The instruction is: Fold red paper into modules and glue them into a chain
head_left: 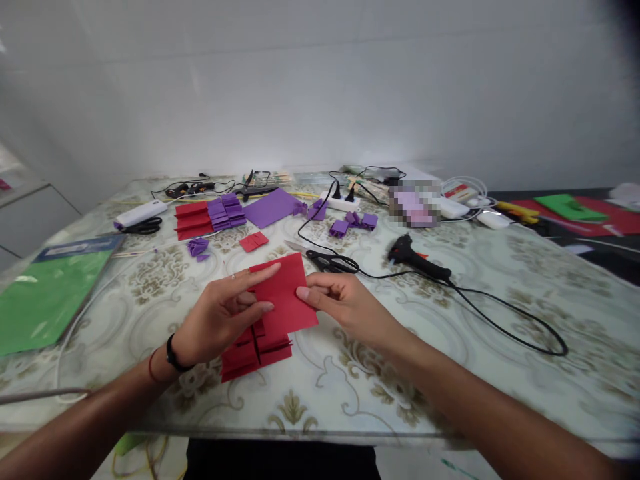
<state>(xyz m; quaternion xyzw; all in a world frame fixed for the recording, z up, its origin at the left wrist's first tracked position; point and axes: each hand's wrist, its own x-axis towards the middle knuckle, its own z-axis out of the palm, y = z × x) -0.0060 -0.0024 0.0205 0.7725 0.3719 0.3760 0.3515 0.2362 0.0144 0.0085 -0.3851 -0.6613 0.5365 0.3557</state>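
Note:
A flat red paper square (285, 293) is held up above the table between both hands. My left hand (227, 310) has it at its left side, index finger along the top edge and thumb on the face. My right hand (340, 300) pinches its right edge between thumb and fingers. Under the sheet, partly hidden by it, lie folded red paper pieces (274, 353) with creases. Beyond the hands a small folded red piece (254, 241) rests by itself on the patterned cloth.
Black scissors (333, 262) and a black glue gun (417, 259) with its cord lie to the right. Behind are red folded stacks (193, 220), purple folded stacks (226, 212), a purple sheet (273, 207) and a white power strip (341, 202). Green packaged paper (55, 293) lies left.

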